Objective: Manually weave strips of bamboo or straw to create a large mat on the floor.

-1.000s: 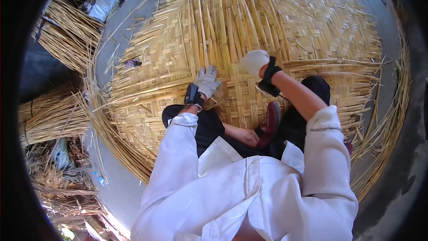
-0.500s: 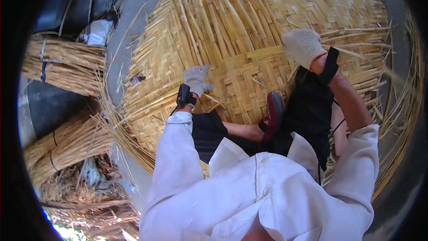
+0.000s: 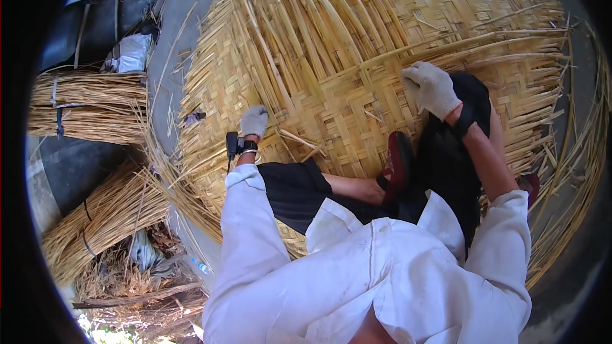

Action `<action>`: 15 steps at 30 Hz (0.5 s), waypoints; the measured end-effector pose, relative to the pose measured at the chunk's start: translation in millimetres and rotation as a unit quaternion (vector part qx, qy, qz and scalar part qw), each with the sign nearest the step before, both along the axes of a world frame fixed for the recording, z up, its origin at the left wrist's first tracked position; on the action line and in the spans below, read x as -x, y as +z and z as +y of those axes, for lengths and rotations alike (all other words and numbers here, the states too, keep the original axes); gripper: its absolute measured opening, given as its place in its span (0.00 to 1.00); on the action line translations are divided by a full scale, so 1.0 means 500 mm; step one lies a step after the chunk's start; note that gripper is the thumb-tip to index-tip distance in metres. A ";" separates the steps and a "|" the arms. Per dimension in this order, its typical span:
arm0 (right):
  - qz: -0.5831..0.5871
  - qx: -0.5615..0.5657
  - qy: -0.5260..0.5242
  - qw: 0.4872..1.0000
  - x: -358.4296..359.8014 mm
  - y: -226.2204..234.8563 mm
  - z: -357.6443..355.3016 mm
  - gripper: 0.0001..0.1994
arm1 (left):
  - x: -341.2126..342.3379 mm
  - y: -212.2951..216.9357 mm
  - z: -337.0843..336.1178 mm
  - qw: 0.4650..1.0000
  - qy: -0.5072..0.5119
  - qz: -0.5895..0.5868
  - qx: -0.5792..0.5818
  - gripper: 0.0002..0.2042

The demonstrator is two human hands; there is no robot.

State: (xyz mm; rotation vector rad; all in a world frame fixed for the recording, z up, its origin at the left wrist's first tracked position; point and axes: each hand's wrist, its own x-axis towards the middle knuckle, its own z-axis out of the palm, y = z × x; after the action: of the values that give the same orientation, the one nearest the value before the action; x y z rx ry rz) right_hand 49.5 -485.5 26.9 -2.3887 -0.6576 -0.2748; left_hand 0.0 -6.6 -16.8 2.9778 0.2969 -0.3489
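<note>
A large woven mat (image 3: 344, 114) of pale yellow split reed lies under me, with long loose strips (image 3: 306, 32) fanning out from its far part. My left hand (image 3: 254, 121), in a pale knitted glove, is closed over the mat's left part; its palm side is hidden. Right of centre, my right hand (image 3: 432, 87), gloved too, has its fingers curled down above the weave beside my bent knee. Whatever its fingers might hold is out of sight. Just beyond it a long flat strip (image 3: 459, 44) runs across the mat to the right.
Tied bundles of reeds (image 3: 89, 105) lie on the left, one more bundle (image 3: 105, 220) nearer. A white plastic bag (image 3: 132, 53) rests by the far bundles. Loose reeds (image 3: 574, 197) curve along the right edge on the grey floor (image 3: 185, 13). My red shoe (image 3: 400, 156) rests on the mat.
My right hand has come nearer and off the strip it held, which lies flatter across the mat. My left hand has drawn left, its spread fingers now curled in.
</note>
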 end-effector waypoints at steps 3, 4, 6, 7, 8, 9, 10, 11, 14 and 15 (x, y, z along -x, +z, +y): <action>0.025 -0.004 -0.006 1.000 -0.007 -0.010 0.008 0.04 | 0.026 -0.006 0.024 0.992 -0.012 -0.126 0.031 0.11; 0.027 -0.004 -0.003 1.000 -0.005 -0.017 0.011 0.04 | 0.022 -0.005 0.010 0.991 -0.013 -0.127 0.033 0.11; 0.035 0.001 -0.002 0.999 0.000 -0.025 0.008 0.04 | 0.022 0.000 -0.063 0.945 -0.109 -0.303 -0.048 0.13; 0.065 0.007 -0.003 0.998 -0.003 -0.026 0.011 0.05 | 0.023 0.009 -0.105 0.936 -0.170 -0.304 -0.052 0.15; 0.091 0.015 -0.004 0.996 -0.009 -0.026 0.013 0.05 | 0.017 0.012 -0.151 0.922 -0.230 -0.307 -0.056 0.16; 0.090 0.020 -0.005 0.996 -0.015 -0.034 0.011 0.05 | 0.014 0.004 -0.198 0.922 -0.229 -0.309 -0.052 0.16; 0.162 -0.055 -0.028 0.985 -0.021 -0.041 0.020 0.06 | 0.013 0.001 -0.236 0.950 -0.193 -0.244 -0.034 0.17; 0.232 -0.129 -0.050 0.963 -0.024 -0.046 0.027 0.07 | 0.011 0.004 -0.255 0.971 -0.157 -0.178 -0.015 0.17; 0.597 -0.373 -0.154 0.694 -0.036 -0.035 0.067 0.13 | 0.012 0.019 -0.233 0.983 -0.158 -0.092 0.008 0.18; 0.612 -0.392 -0.184 0.662 -0.036 -0.019 0.090 0.14 | 0.010 0.019 -0.215 0.985 -0.142 -0.080 0.052 0.20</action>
State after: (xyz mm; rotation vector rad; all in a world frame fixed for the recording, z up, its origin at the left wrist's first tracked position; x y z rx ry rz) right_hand 67.4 -440.6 17.2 -1.3051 0.5299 0.7337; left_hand -4.8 -114.3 -7.6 2.9201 -0.1593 -0.1459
